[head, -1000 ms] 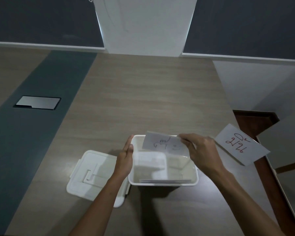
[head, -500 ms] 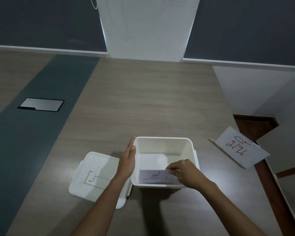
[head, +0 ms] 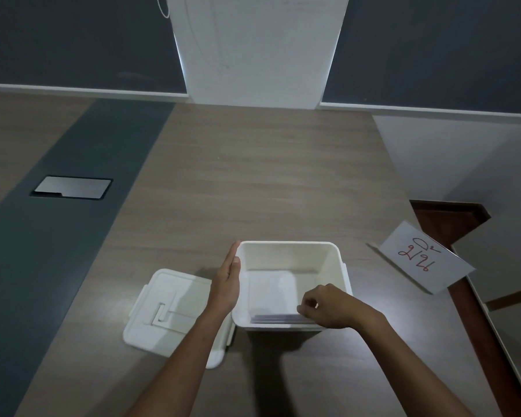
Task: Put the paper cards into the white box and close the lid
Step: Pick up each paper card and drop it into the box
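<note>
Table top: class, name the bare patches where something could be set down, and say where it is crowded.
Free: the wide wood stretch beyond the white box, up to the wall; the near edge between the forearms. Crowded: the lid lies left of the box, the left hand flat on its wall, the right hand over the cards inside; one card overhangs the right edge.

The left hand lies flat against the white box. The right hand pinches paper cards inside it. The lid lies beside it on the bench. One card hangs over the right edge.
</note>
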`<move>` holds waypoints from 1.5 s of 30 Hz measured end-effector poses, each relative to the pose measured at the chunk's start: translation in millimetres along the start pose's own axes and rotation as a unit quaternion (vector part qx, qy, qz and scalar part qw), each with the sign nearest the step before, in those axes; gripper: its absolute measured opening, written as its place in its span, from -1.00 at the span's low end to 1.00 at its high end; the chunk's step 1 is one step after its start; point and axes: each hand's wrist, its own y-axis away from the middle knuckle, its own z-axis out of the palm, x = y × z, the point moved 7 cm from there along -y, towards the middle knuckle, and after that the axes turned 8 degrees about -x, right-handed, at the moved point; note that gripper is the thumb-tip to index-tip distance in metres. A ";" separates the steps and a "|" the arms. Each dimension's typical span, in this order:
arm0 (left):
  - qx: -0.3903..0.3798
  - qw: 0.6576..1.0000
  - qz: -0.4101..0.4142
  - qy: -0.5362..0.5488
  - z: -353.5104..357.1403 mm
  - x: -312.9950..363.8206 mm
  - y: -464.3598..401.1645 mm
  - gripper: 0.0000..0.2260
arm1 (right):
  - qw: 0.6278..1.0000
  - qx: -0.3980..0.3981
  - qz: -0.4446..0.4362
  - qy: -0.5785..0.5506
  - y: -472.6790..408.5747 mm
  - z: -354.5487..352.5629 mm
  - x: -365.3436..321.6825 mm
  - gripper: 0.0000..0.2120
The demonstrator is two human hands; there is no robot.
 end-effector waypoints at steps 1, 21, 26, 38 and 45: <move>-0.001 1.000 -0.001 0.000 -0.1 -0.3 0.0 -0.63 | 1.000 0.010 0.006 0.001 -0.3 -0.3 0.7 -0.58; 0.007 1.000 -0.002 -0.004 0.2 5.7 3.5 -0.64 | 0.902 0.408 0.035 -0.139 22.4 -130.6 78.9 -0.71; 0.010 1.000 -0.009 -0.002 1.1 0.7 1.0 -0.64 | 0.875 0.423 0.206 -0.118 24.7 -157.0 170.3 -0.40; 0.011 1.000 -0.006 0.001 2.8 1.9 1.6 -0.64 | 0.867 0.300 0.395 -0.050 48.9 -140.9 259.0 -0.56; 0.007 1.000 -0.011 0.003 3.8 3.4 2.7 -0.64 | 0.884 0.364 0.285 -0.070 41.1 -144.2 214.4 -0.80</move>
